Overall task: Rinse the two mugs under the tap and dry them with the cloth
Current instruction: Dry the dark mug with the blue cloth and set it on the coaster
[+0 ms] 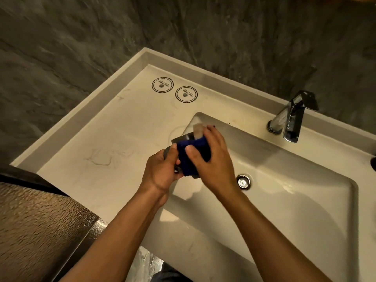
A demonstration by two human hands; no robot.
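Observation:
A dark grey mug [183, 138] is held over the left edge of the white sink basin [295, 190]. My left hand [162, 171] grips the mug from the left, near its handle. Against the mug's side my right hand [213, 159] presses a dark blue cloth [193, 153] that wraps most of the mug. A pale label or tag [198, 130] sticks up behind the cloth. The chrome tap [291, 123] stands at the back right of the basin, with no water visible. A second mug is not clearly in view.
The white counter [101, 139] left of the basin carries two round black printed marks [162, 84] [186, 94]. The drain [243, 181] lies in the basin's middle. A dark stone wall rises behind. A dark object [373, 163] is cut off at the right edge.

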